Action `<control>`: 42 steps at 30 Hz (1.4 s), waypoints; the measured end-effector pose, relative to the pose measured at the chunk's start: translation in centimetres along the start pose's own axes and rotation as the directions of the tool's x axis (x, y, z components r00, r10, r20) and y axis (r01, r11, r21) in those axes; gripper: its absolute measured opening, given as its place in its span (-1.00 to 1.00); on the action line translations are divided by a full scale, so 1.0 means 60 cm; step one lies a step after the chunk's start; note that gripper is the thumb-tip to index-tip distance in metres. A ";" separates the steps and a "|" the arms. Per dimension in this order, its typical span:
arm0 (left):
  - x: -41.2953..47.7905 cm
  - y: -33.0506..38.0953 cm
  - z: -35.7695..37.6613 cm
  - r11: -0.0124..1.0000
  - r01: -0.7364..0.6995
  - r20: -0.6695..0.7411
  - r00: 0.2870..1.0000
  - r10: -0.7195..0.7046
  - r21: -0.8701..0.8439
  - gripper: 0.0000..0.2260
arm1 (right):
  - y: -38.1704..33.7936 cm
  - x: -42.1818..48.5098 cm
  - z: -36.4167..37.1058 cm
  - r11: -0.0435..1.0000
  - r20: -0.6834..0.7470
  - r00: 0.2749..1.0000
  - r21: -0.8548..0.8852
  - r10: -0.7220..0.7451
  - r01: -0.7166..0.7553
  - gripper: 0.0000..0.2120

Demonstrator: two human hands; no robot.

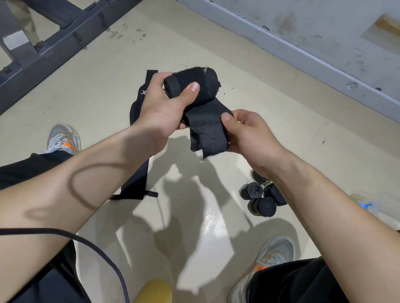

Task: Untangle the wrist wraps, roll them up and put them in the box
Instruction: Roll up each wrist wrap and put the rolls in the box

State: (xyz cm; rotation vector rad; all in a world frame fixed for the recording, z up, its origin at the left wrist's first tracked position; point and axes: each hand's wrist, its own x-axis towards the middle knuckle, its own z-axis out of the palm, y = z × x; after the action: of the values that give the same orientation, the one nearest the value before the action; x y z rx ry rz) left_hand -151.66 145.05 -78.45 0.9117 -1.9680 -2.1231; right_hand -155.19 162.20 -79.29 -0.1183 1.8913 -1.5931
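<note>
While both hands (198,120) grip it, the half-rolled wrist wrap (200,100) spans between them.

Both bare forearms reached in from the lower corners toward frame centre. The left hand (161,105) sat just above centre, fingers curled round a rolled wrist wrap (203,83), thumb pressed on top. The right hand (252,135), right of centre and slightly lower, pinched the wrap's loose end between thumb and fingers.
</note>
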 end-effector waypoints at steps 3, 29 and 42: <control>-0.001 -0.003 0.000 0.999 -0.039 0.011 0.999 0.039 0.019 -0.64 | -0.002 0.000 0.000 1.000 -0.040 0.999 0.025 0.004 -0.003 -0.90; -0.023 -0.009 -0.002 0.979 -0.174 0.421 0.900 0.114 0.107 -0.63 | -0.029 -0.010 -0.026 0.990 0.058 0.989 -0.017 0.138 -0.137 -0.40; -0.026 0.006 0.005 0.941 0.334 0.425 0.861 -0.280 -0.057 -0.65 | -0.014 -0.010 -0.016 0.997 0.038 0.999 0.068 0.038 -0.040 -0.54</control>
State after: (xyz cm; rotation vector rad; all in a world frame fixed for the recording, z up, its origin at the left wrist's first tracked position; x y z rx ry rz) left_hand -150.66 146.00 -77.57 0.8589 -1.9241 -2.7914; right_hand -155.53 163.09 -78.22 -0.0800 1.7977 -1.6174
